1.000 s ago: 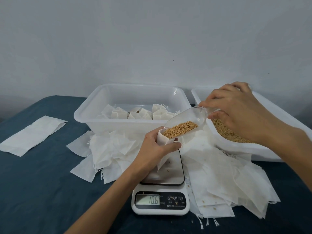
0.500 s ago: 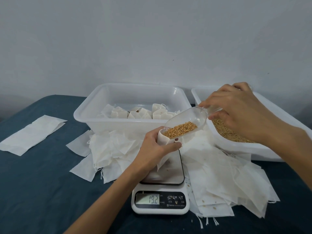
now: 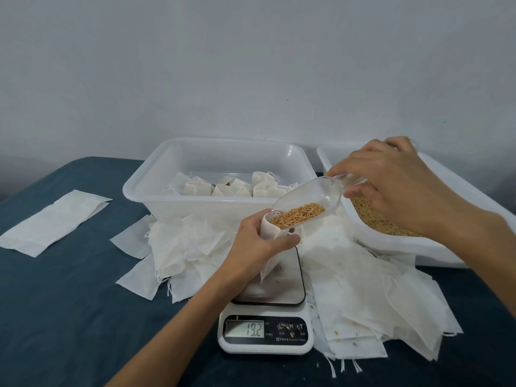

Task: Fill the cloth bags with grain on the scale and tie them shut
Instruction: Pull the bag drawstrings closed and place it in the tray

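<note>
My left hand [image 3: 258, 241] grips a white cloth bag [image 3: 272, 233] upright on the steel plate of a white kitchen scale [image 3: 265, 335], whose display reads 19.2. My right hand [image 3: 391, 185] holds the handle of a clear plastic scoop [image 3: 310, 203]. The scoop is tilted down, and its lip with golden grain [image 3: 297, 216] sits at the bag's open mouth. The lower part of the bag is hidden behind my left hand.
A white tub [image 3: 173, 202] behind the scale holds several filled bags. A second white tub [image 3: 435, 251] at the right holds loose grain. Empty cloth bags [image 3: 371, 300] lie piled around the scale. A flat white sheet [image 3: 53, 222] lies on the blue tablecloth at left.
The scale reading rose from 10.6 to 19.2 as grain slid from the scoop into the bag. Both hands have hardly moved.
</note>
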`<state>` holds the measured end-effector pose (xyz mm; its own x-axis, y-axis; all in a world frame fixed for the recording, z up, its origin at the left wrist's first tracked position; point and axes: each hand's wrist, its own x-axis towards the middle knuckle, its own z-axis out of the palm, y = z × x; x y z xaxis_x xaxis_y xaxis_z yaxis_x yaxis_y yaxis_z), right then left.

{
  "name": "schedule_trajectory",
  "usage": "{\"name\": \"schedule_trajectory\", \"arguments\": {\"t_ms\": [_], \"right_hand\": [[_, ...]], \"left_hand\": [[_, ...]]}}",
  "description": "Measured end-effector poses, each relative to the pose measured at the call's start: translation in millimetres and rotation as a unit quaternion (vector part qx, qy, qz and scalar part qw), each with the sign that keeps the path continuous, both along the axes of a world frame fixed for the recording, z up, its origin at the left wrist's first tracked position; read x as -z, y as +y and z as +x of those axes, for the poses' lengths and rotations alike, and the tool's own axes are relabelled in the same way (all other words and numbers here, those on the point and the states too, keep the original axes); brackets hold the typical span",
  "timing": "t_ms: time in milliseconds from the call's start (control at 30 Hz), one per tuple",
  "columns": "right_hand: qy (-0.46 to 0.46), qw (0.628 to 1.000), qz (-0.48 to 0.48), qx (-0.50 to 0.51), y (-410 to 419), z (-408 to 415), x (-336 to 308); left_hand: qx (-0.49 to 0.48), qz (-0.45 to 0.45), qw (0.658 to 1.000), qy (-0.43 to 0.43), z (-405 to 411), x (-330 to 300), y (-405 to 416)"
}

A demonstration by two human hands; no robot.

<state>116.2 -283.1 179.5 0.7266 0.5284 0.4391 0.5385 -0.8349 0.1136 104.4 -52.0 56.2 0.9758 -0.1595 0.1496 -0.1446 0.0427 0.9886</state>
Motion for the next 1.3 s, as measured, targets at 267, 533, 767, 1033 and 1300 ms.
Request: {"name": "schedule_trajectory", "arguments": {"t_ms": [267, 533, 767, 1033, 1300], "right_hand": [[-0.005, 1.000, -0.001, -0.001, -0.2, -0.2, 0.6], [-0.006, 1.000, 0.004, -0.004, -0.3, -0.4, 0.8], [-0.018, 1.000, -0.004, -0.005, 1.4, -1.4, 0.6], [-0.032, 0.999, -0.003, -0.012, 1.5, 0.0, 1.6], [-0.056, 0.998, -0.013, -0.017, -0.1, 2.9, 4.1]], "left_hand": [[-0.001, -0.006, 1.000, 0.002, -0.3, 0.1, 0.1], [-0.001, -0.004, 1.000, 0.006, -1.1, -0.8, -0.1], [-0.003, -0.001, 1.000, 0.005, -0.5, -0.3, -0.2], [-0.001, -0.008, 1.000, 0.007, 0.5, 0.7, 0.5], [-0.009, -0.004, 1.000, 0.003, 0.5, 0.7, 0.0]]}}
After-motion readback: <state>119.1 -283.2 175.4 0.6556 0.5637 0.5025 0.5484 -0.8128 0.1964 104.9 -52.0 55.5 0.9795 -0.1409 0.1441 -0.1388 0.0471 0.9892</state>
